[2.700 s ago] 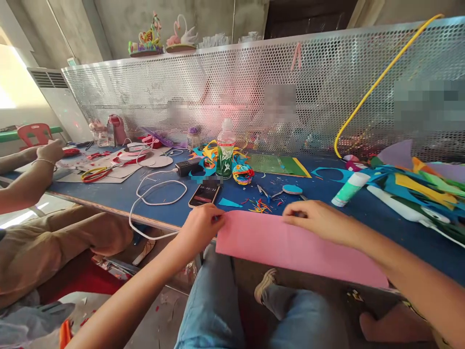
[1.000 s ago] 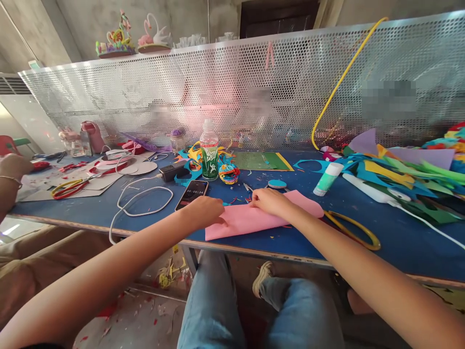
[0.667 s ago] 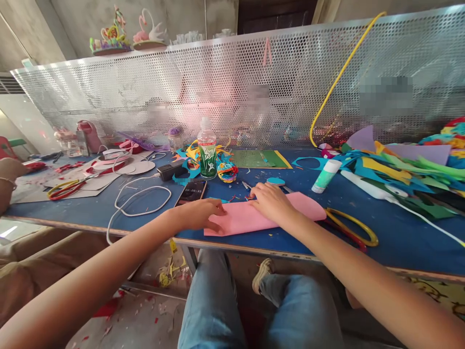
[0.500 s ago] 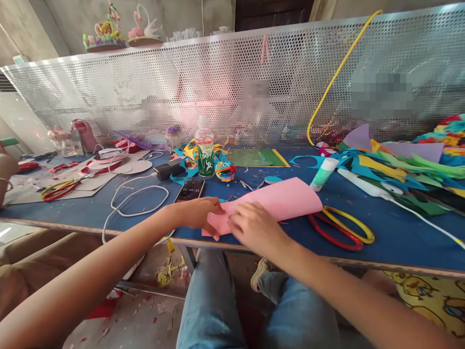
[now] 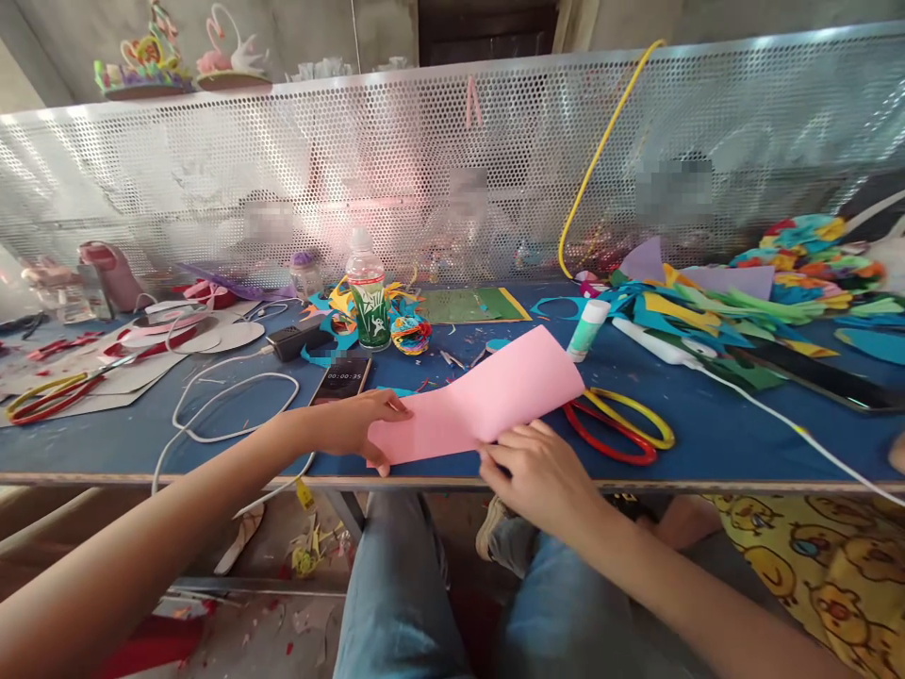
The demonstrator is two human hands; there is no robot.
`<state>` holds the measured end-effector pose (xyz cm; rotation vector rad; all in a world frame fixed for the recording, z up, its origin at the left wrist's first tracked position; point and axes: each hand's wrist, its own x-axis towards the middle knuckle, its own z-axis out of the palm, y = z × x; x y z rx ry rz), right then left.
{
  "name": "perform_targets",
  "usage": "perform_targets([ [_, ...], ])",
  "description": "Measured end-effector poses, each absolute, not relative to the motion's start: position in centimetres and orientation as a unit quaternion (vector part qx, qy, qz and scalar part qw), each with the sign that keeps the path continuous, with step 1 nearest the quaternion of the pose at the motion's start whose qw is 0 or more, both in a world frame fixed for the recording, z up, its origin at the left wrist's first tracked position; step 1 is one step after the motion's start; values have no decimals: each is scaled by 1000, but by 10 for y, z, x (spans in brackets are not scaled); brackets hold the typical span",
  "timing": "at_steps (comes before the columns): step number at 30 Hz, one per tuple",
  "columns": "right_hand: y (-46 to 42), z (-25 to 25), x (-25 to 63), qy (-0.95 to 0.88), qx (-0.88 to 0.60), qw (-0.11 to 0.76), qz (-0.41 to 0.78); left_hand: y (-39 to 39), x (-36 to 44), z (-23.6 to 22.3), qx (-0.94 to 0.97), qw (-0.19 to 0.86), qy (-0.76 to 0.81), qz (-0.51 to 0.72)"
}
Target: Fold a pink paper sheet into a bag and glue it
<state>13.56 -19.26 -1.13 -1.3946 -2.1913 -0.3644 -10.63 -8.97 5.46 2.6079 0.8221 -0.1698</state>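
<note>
So we've got one pink sheet, smooth and curling up at its right end — it's on the counter between our two hands, left hand spread on it, right hand pinching its near edge.

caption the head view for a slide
Left hand and right hand on curved pink paper, near scissors, on a blue table

Below the edge of the worktop, the person wears blue jeans of faded denim, and a cream shoe with lines on it. Left hand, right hand and both forearms are bare.
</note>
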Motion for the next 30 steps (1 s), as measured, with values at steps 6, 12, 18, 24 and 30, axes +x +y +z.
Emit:
perform_targets([
  [6, -204, -17, 201, -734, -610, 219, -200, -80, -119, 49, 932, 216, 282, -69],
  [12, -210, -16, 220, -673, -686, 178, -211, -76, -125, 50, 933, 193, 291, -83],
  [18, -207, -14, 221, -625, -744, 149, -183, -99, -119, 62, 954, 106, 279, -36],
  [24, -209, -17, 229, -604, -759, 143, -197, -106, -117, 69, 957, 68, 280, -33],
  [30, -211, -18, 235, -615, -746, 144, -211, -115, -103, 74, 955, 20, 286, -74],
])
